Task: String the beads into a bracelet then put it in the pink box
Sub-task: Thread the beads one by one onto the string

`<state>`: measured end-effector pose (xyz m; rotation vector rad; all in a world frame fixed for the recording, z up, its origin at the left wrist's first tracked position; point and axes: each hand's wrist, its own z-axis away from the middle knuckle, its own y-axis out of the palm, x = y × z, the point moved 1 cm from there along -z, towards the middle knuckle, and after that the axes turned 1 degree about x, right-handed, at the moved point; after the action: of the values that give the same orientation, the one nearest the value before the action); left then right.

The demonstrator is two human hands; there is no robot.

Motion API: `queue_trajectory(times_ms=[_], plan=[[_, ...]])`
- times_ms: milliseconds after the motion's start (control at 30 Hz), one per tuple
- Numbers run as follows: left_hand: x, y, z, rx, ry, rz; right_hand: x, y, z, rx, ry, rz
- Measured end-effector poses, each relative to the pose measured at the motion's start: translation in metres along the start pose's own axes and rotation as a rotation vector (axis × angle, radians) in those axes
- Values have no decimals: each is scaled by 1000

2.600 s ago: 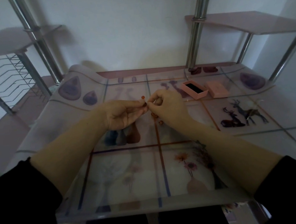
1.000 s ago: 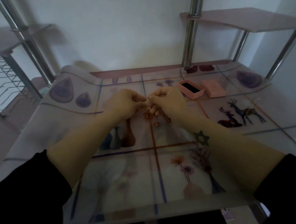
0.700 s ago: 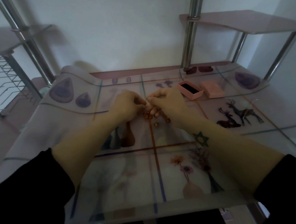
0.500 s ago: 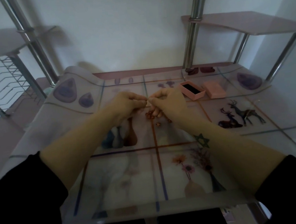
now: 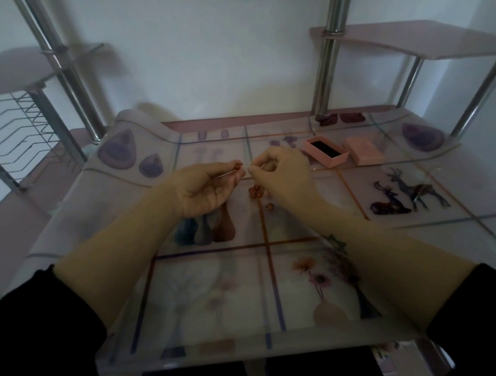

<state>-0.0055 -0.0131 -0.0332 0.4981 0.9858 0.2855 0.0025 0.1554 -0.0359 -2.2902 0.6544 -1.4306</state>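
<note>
Above the middle of the table [image 5: 256,346], toward its far edge, the left hand [image 5: 207,188] is raised with the palm turned up and the fingers curled. Its thumb and forefinger pinch one small reddish bead [image 5: 238,166] at the very tips. A thin pale thread [image 5: 224,174] runs across these fingers toward the bead.

Just beside it, the right hand [image 5: 285,178] also has curled fingers. Its thumb and forefinger are closed on what seems to be the free end of the thread, pointed at the bead. The two hands are near each other but apart.

Under the right hand a little cluster of beads [image 5: 256,191] lies on the surface, and I cannot tell whether they are already strung. One loose bead [image 5: 269,207] lies a little nearer to the person.

To the right, near the far right corner, the pink box [image 5: 325,151] stands open with a dark lining, and its lid [image 5: 364,154] lies just beside it.

In my judgement the beads are light, hard and smooth, so they roll and slip away easily. It is best to pinch each one by its sides and leave the hole free. The thread is soft and limp, so it should be held close to its tip.
</note>
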Motion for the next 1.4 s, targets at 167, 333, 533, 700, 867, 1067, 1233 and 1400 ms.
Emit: queue_trajectory(times_ms=[167, 333, 533, 700, 867, 1067, 1233, 1400], plan=[[2, -1, 0, 22, 5, -2, -4, 2, 0, -34, -42, 31], [3, -1, 0, 35, 2, 11, -6, 3, 1, -32, -60, 53], [5, -1, 0, 49, -15, 13, -3, 3, 1, -16, -48, 46], [6, -1, 0, 50, -12, 22, -2, 2, 2, 2, -47, 51], [7, -2, 0, 55, -6, 14, -3, 2, 3, 7, -52, 37], [7, -2, 0, 51, -10, 4, -5, 3, 3, 15, -62, 66], [7, -1, 0, 48, -13, -2, -4, 4, 2, 14, -70, 63], [8, 0, 0, 44, 4, -22, -5, 4, 1, 28, -60, 58]])
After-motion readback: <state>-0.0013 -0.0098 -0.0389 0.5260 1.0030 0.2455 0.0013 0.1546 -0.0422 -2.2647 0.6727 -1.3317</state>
